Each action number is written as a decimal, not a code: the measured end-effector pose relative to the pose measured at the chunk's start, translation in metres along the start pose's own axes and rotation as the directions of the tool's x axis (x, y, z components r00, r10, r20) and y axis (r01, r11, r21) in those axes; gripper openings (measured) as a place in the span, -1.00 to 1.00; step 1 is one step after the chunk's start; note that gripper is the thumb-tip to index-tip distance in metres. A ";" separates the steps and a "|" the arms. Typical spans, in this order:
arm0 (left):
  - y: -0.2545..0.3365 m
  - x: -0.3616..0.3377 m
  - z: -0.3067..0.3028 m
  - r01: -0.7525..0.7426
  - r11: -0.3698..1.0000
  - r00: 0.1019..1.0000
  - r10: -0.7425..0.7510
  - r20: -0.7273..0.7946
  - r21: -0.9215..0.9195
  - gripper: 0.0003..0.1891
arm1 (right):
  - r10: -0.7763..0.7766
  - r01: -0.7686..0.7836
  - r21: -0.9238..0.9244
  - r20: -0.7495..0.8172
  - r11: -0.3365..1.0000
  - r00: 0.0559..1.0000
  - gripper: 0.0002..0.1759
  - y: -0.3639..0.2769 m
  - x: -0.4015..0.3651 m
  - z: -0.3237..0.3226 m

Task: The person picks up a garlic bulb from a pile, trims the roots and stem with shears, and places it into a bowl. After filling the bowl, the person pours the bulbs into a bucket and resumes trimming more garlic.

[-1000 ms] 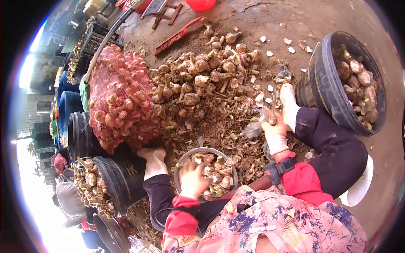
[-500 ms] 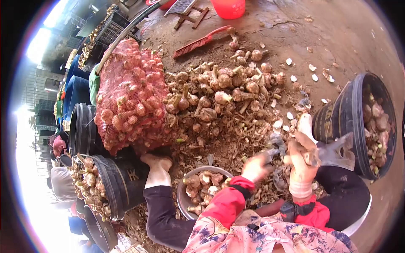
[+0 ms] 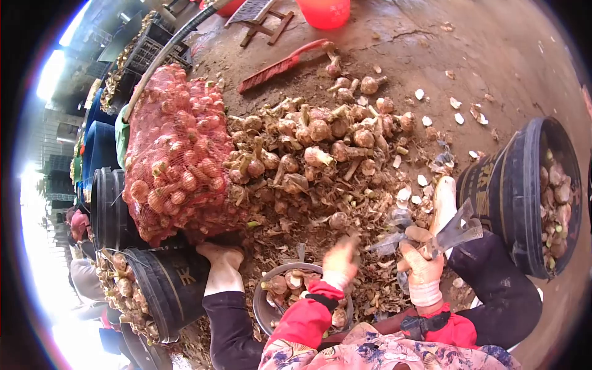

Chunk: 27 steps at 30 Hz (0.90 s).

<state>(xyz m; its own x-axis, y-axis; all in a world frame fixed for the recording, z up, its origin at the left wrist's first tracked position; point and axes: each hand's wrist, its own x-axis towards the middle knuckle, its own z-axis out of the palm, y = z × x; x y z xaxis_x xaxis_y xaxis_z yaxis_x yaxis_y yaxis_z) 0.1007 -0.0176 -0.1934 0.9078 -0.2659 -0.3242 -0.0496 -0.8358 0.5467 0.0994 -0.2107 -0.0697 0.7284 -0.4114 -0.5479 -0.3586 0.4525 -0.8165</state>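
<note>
My left hand, smeared by motion, is over the loose husks just above the metal bowl, which holds garlic bulbs. A single bulb lies a little beyond its fingertips. Bent fingers close my right hand around something I cannot make out, beside crumpled clear plastic near my right knee. Ahead of both hands spreads a heap of garlic with stems on the ground.
A red net sack of garlic stands left of the heap. Black buckets of garlic stand at the right and lower left. Farther off are a red brush, a red bucket and a small stool.
My left hand has moved left, away from my right hand. My right hand has shifted slightly down and left, and the clear plastic has swung left. The whole view has shifted slightly.
</note>
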 end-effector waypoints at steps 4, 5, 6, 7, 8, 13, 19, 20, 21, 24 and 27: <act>0.001 0.029 -0.019 0.499 0.847 0.829 -0.528 -0.183 -0.186 -0.26 | 0.022 -0.022 -0.001 -0.018 1.000 1.000 -0.62 -0.003 -0.001 0.000; -0.003 0.042 -0.017 0.581 0.768 0.783 -0.618 -0.074 -0.271 -0.15 | 0.019 -0.019 -0.014 0.003 1.000 1.000 -0.63 -0.002 -0.001 0.000; -0.010 0.054 -0.009 0.591 0.750 0.767 -0.637 -0.081 -0.298 -0.12 | 0.010 -0.010 -0.013 0.000 1.000 1.000 -0.63 0.000 -0.001 0.001; -0.001 0.064 -0.017 0.617 0.651 0.722 -0.692 -0.010 -0.442 -0.10 | -0.011 0.010 0.015 0.023 1.000 1.000 -0.66 0.003 -0.002 0.002; 0.008 0.072 -0.025 0.631 0.529 0.679 -0.731 0.073 -0.567 -0.08 | -0.032 0.030 0.043 0.043 0.999 0.999 -0.69 0.006 -0.002 0.000; -0.017 0.093 -0.011 0.487 0.481 0.775 -0.622 0.107 -0.729 -0.23 | 0.041 -0.035 -0.061 0.105 0.998 0.994 -0.66 0.005 -0.010 -0.001; 0.003 0.011 -0.047 0.100 0.639 0.974 -0.221 -0.057 -0.763 -0.29 | 0.015 0.258 -0.565 0.432 0.784 0.902 -0.65 0.033 -0.002 -0.012; 0.010 -0.009 -0.055 0.087 0.646 0.975 -0.212 -0.068 -0.758 -0.31 | -0.064 0.429 -0.636 0.513 0.642 0.856 -0.64 0.042 -0.005 -0.013; 0.014 -0.029 -0.068 0.026 0.778 0.987 -0.118 -0.106 -0.628 -0.30 | -0.065 0.535 -0.654 0.599 0.535 0.798 -0.65 0.049 -0.008 -0.015; 0.025 -0.067 -0.086 0.123 0.684 0.991 -0.040 0.131 -0.719 -0.13 | 0.025 0.656 -0.673 0.704 0.341 0.710 -0.75 0.041 -0.033 -0.007; 0.059 -0.096 -0.102 0.042 0.519 0.997 -0.074 0.004 -0.854 -0.20 | 0.085 0.723 -0.663 0.746 0.192 0.661 -0.80 0.033 -0.052 -0.003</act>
<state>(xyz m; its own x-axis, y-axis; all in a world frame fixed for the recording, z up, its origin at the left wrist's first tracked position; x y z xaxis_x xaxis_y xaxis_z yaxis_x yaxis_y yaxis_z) 0.0525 0.0074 -0.0512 0.9073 -0.2050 -0.3671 0.3679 -0.0354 0.9292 0.0480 -0.1770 -0.0684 0.8861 0.3568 -0.2959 0.0710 -0.7353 -0.6740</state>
